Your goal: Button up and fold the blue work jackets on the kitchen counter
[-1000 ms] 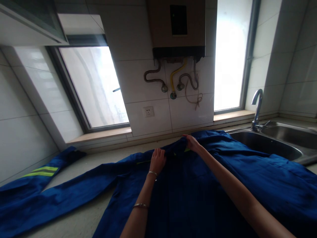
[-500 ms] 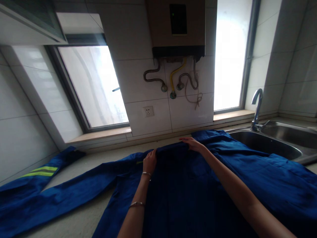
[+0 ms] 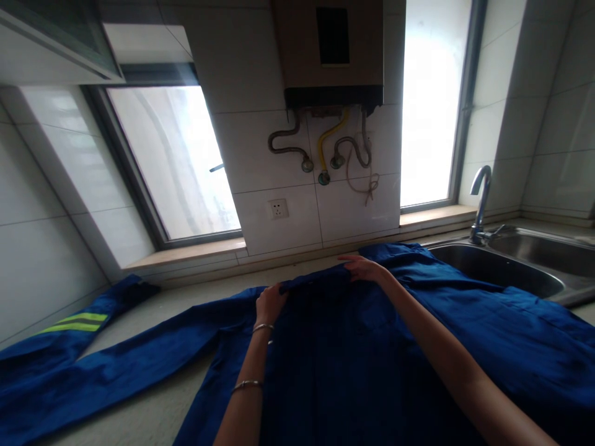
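A dark blue work jacket (image 3: pixel 320 359) is spread over the countertop, its collar edge toward the wall. One long sleeve (image 3: pixel 139 365) stretches out to the left, and a cuff-like part with yellow-green stripes (image 3: pixel 77 321) lies beyond it. My left hand (image 3: pixel 270 303) is closed on the top edge of the jacket, left of the collar. Farther right, my right hand (image 3: pixel 365 269) grips the same edge, thumb underneath and one finger stretched toward the wall. Between the hands the fabric edge is slightly raised. The right fingertips are partly hidden in the cloth.
A steel double sink (image 3: pixel 502 272) with a curved faucet (image 3: pixel 481 198) stands at the right, close to the jacket. A water heater (image 3: pixel 332 56) with pipes hangs on the tiled wall, above a socket (image 3: pixel 277 209). Bare countertop (image 3: pixel 181 297) shows at the left.
My left hand has shifted a little to the left along the jacket's top edge, and the edge between the hands looks more stretched. My right hand stays almost in place.
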Available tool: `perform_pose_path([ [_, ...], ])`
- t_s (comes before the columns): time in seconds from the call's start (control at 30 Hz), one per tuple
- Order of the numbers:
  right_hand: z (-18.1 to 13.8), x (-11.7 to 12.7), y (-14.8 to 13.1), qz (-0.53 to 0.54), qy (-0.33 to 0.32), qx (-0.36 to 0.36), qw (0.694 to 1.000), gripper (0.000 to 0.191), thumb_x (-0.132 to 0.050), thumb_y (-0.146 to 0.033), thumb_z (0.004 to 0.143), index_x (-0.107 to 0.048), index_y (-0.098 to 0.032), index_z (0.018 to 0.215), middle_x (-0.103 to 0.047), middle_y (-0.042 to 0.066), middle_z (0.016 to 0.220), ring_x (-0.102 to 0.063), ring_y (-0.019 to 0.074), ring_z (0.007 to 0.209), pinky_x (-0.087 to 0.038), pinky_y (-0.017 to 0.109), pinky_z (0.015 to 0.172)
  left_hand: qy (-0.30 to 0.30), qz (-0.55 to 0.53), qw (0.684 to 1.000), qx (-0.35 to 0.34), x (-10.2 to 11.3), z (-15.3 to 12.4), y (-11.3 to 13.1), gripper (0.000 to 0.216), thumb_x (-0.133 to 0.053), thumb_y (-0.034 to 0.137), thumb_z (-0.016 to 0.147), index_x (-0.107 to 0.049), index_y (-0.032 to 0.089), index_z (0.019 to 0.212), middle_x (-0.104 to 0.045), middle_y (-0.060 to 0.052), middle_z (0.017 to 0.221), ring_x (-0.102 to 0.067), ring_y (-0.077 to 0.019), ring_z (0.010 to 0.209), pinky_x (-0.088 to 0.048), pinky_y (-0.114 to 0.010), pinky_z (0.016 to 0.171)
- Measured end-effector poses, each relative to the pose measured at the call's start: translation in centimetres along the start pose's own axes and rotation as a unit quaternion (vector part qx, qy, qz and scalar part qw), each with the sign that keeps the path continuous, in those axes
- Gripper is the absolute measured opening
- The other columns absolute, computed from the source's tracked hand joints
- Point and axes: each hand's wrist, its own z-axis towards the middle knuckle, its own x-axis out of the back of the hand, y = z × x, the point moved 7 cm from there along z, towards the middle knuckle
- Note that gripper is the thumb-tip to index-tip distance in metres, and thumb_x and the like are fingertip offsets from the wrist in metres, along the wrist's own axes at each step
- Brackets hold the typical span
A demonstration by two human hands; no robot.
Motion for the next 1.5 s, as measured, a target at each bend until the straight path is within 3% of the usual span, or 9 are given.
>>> perform_pose_path([
  [0.17,-0.3,0.7,-0.4,-0.063,-0.015,-0.015,0.998,0.074,-0.059,0.004,0.062,-0.043,-0.025,0.128,-0.066,-0.001,0.079,-0.064,0.0156,0.070,-0.055,0.036,0.068,-0.016,-0.022,1.000,-0.006,-0.3,0.6,0.3,0.018,-0.046,0.018,0.079,-0.064,0.015,0.078,-0.064,-0.016,0.077,-0.062,-0.0317,0.086,-0.043,-0.040,0.078],
  [0.33,0.3,-0.2,-1.3,0.026,-0.001,0.068,0.997,0.076,-0.055,0.006,0.057,-0.043,-0.023,0.125,-0.067,0.000,0.080,-0.064,0.0165,0.075,-0.052,0.031,0.070,-0.061,-0.038,0.997,-0.021,-0.8,0.5,1.4,0.024,-0.041,0.010,0.078,-0.064,0.013,0.082,-0.066,-0.014,0.082,-0.062,-0.0277,0.089,-0.044,-0.037,0.082],
  [0.6,0.9,-2.2,-1.2,0.119,-0.050,0.140,0.982,0.078,-0.050,0.005,0.051,-0.045,-0.023,0.124,-0.067,-0.002,0.080,-0.059,0.0098,0.063,-0.042,0.017,0.053,-0.134,-0.074,0.988,-0.008,-3.2,-0.2,1.9,0.055,-0.038,0.000,0.072,-0.047,0.012,0.125,-0.064,-0.009,0.110,-0.061,-0.0181,0.092,-0.048,-0.027,0.078],
  [0.73,0.7,-2.5,-1.2,0.123,-0.062,0.140,0.981,0.076,-0.051,0.004,0.051,-0.049,-0.024,0.122,-0.066,-0.001,0.094,-0.061,0.0105,0.074,-0.045,0.018,0.059,-0.029,-0.013,0.999,-0.004,-1.4,-1.7,4.6,0.067,-0.055,0.017,0.069,-0.035,0.007,0.133,-0.053,-0.021,0.118,-0.049,-0.0331,0.111,-0.041,-0.044,0.090],
  [0.87,0.5,-3.0,-1.2,0.088,-0.028,0.101,0.991,0.068,-0.055,0.001,0.054,-0.054,-0.021,0.118,-0.066,-0.002,0.079,-0.060,0.0105,0.066,-0.046,0.021,0.059,0.068,-0.087,0.990,-0.086,0.9,-2.8,10.1,0.048,-0.058,0.026,0.070,-0.053,0.012,0.116,-0.055,-0.016,0.115,-0.045,-0.0310,0.114,-0.035,-0.042,0.097],
  [0.93,0.3,-3.6,-1.4,0.062,-0.021,0.079,0.995,0.060,-0.056,-0.002,0.058,-0.056,-0.020,0.116,-0.065,-0.002,0.073,-0.059,0.0104,0.062,-0.047,0.022,0.060,0.003,-0.214,0.972,-0.095,-0.2,-2.9,12.2,0.031,-0.054,0.033,0.077,-0.063,0.013,0.099,-0.062,-0.012,0.101,-0.054,-0.0265,0.102,-0.039,-0.037,0.092],
  [1.07,-0.6,-5.0,-2.0,-0.004,-0.056,0.059,0.997,0.053,-0.063,-0.010,0.064,-0.058,-0.021,0.116,-0.067,0.001,0.083,-0.062,0.0116,0.068,-0.048,0.024,0.064,-0.107,-0.419,0.900,-0.048,-3.9,-3.5,14.5,0.042,-0.046,0.047,0.083,-0.067,0.013,0.096,-0.068,-0.010,0.094,-0.062,-0.0227,0.086,-0.046,-0.033,0.078],
  [1.2,-1.2,-5.7,-1.9,-0.079,-0.087,0.041,0.992,0.052,-0.071,-0.019,0.066,-0.058,-0.020,0.116,-0.066,0.003,0.092,-0.062,0.0114,0.073,-0.048,0.020,0.063,-0.051,-0.538,0.841,-0.003,-5.0,-4.0,14.4,0.041,-0.056,0.043,0.078,-0.065,0.014,0.106,-0.066,-0.010,0.106,-0.060,-0.0216,0.095,-0.045,-0.031,0.082],
  [1.5,-0.8,-3.3,-0.8,-0.142,-0.084,-0.009,0.986,0.051,-0.077,-0.023,0.062,-0.062,-0.016,0.110,-0.067,0.002,0.081,-0.061,0.0100,0.066,-0.051,0.018,0.058,0.017,-0.413,0.910,-0.011,-4.2,-4.8,14.5,0.024,-0.058,0.038,0.076,-0.062,0.015,0.071,-0.062,-0.002,0.068,-0.054,-0.0149,0.064,-0.037,-0.026,0.062],
])
